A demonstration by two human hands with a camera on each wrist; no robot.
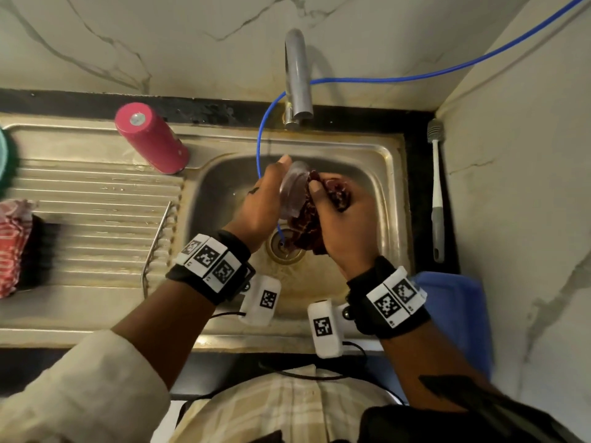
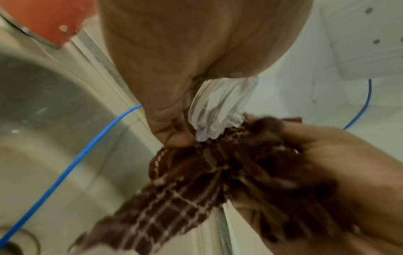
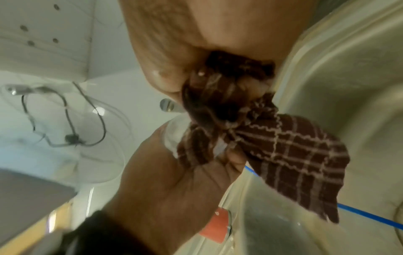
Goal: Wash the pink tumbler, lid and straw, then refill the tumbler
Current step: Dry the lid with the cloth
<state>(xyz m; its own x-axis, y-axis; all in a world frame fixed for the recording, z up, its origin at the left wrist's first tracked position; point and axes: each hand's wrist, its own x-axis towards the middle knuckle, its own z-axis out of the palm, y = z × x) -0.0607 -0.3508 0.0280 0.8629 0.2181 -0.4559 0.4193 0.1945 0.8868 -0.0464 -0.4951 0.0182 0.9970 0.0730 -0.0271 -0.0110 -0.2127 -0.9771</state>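
Over the sink basin (image 1: 377,174) we see our left hand (image 1: 260,203) gripping the clear lid (image 1: 292,190) by its rim, thumb and fingers curled round the edge; the left wrist view shows the ribbed, see-through plastic (image 2: 214,107) pinched at the thumb. Our right hand (image 1: 343,219) is bunched tight on a dark maroon checked cloth (image 1: 305,225), fingers closed around it and pressing it against the lid's face. One loose corner of the cloth (image 3: 290,160) hangs down toward the basin's drain (image 1: 285,247).

The pink tumbler (image 1: 152,137) stands upside down on the ribbed drainboard left of the basin, just beside the basin's rim, apart from both hands. A thin metal straw (image 1: 156,241) lies on the drainboard, nearer to us than the tumbler.

A steel tap (image 1: 297,78) rises behind the basin; whether water runs, we cannot tell. A blue tube (image 1: 260,145) loops from the tap down to the drain. A long-handled bottle brush (image 1: 436,190) lies on the dark counter right of the basin.
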